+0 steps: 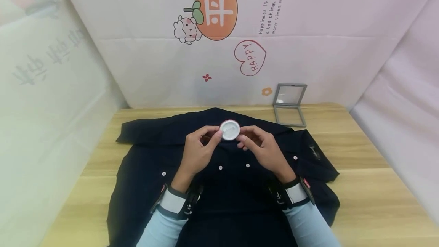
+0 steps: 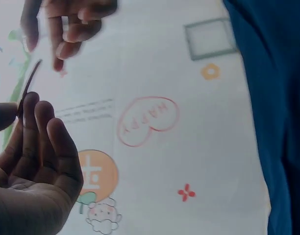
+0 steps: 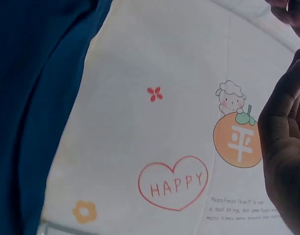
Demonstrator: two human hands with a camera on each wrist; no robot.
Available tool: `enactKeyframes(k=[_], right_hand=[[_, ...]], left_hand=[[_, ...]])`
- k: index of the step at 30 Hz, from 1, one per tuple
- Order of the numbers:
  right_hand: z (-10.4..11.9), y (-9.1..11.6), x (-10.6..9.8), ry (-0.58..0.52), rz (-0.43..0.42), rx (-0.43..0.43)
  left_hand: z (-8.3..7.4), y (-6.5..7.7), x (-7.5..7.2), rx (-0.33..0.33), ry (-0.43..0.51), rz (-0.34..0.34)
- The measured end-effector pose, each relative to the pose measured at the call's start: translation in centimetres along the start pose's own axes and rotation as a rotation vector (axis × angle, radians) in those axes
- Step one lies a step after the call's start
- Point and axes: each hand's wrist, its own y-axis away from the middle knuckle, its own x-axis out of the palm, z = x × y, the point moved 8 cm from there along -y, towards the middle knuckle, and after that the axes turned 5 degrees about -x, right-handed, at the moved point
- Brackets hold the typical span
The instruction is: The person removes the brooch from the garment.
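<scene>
A small round badge (image 1: 229, 130), white on the visible side with a thin red rim, is held up above a dark navy shirt (image 1: 147, 170). My left hand (image 1: 200, 149) pinches its left edge between thumb and fingers. At its right edge, my right hand (image 1: 262, 146) has thumb and fingers around the rim in the head view. From the left wrist, the badge (image 2: 30, 83) appears edge-on in the left hand (image 2: 37, 176), with the right hand (image 2: 74, 24) apart from it. The right wrist view shows the right hand (image 3: 287, 137) at its edge, the badge mostly hidden.
The buttoned shirt lies spread over the wooden table (image 1: 363, 186). Behind it, an opened grey frame case (image 1: 289, 106) with clear panels stands near the back wall. A small silvery item (image 1: 314, 152) lies on the shirt's right part. Printed white cloth (image 1: 154, 71) walls in the table.
</scene>
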Motion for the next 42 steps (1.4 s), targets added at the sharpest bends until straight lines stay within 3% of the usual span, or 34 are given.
enactKeyframes(k=[6, 14, 23, 33, 42], right_hand=[[0.2, 0.1, 1.4, -0.144, 0.002, 0.054], [1.1, 0.2, 1.4, -0.189, -0.048, 0.018], [0.8, -0.2, 2.4, -0.218, -0.061, 0.057], [0.5, -0.4, 3.6, -0.260, -0.057, 0.105], [1.0, -0.2, 3.2, -0.238, -0.042, 0.054]], left_hand=[[-0.6, 0.3, -0.5, -0.079, 0.110, 0.017], [-0.2, 0.5, -0.4, -0.128, 0.207, 0.049], [0.0, 0.5, 0.3, -0.121, 0.195, 0.079], [-0.1, 1.0, 1.0, -0.063, 0.143, 0.094], [-0.3, 0.9, 1.2, -0.043, 0.158, 0.125]])
